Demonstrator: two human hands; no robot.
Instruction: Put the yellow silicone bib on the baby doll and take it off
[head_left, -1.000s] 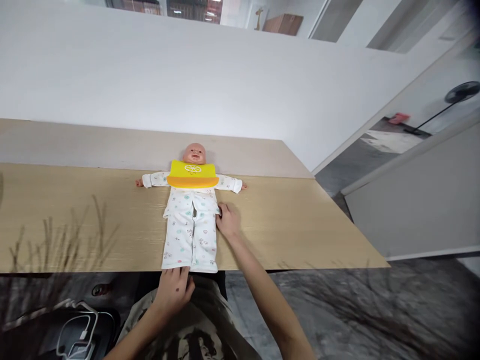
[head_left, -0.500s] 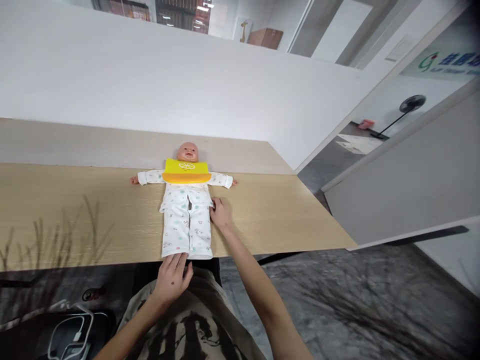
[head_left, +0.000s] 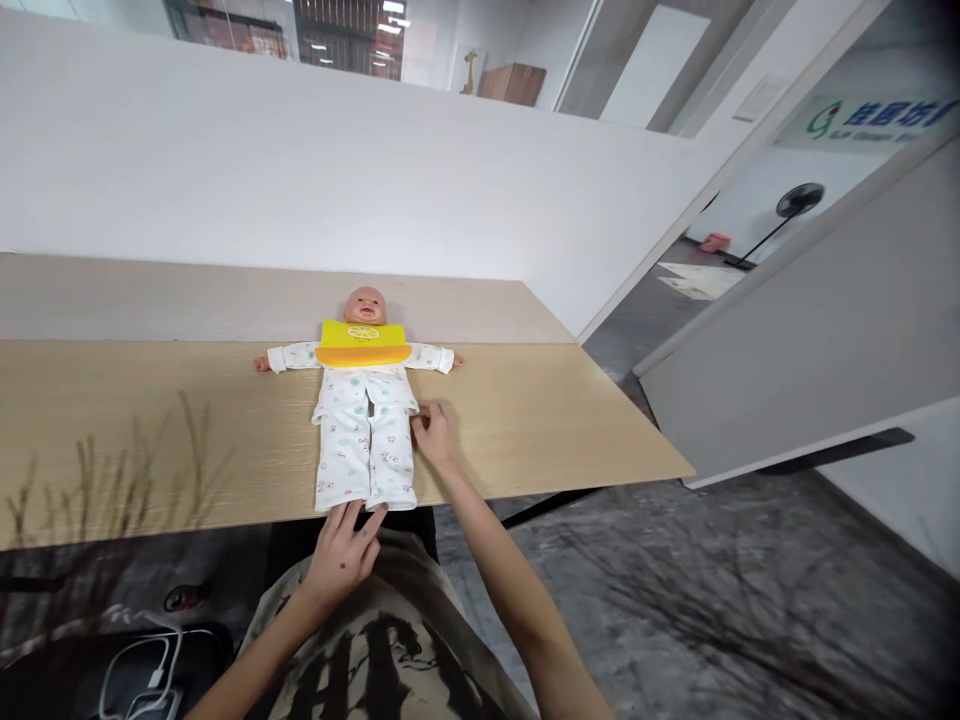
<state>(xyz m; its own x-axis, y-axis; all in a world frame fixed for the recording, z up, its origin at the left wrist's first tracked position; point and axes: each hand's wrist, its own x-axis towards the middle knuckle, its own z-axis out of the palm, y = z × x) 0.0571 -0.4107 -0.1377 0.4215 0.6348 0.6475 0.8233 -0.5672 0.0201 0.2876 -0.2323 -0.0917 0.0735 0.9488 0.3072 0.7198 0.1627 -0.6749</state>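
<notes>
A baby doll (head_left: pixel 365 306) lies on its back on the wooden table, arms stretched out to both sides. It wears a white patterned top (head_left: pixel 367 383), white patterned trousers (head_left: pixel 343 450) and a yellow bib (head_left: pixel 363 338) with an orange pocket. Its trouser cuffs reach the table's front edge. My left hand (head_left: pixel 345 552) is open at those cuffs, fingers spread and the fingertips touching the hem. Beside the doll's hip, my right hand (head_left: pixel 436 436) rests on the table near the hem of the top, its fingers loosely bent and apart.
The wooden table (head_left: pixel 517 410) runs far to the left and ends at a corner on the right. A white wall (head_left: pixel 300 170) stands behind it. At the lower left are a white cable (head_left: pixel 171 660) and a can (head_left: pixel 184 598). A grey door panel (head_left: pixel 810 310) is on the right.
The view has shifted slightly, so the doll appears a little further left. My left fingers have spread further apart at the cuffs. My right hand stays beside the doll's hip.
</notes>
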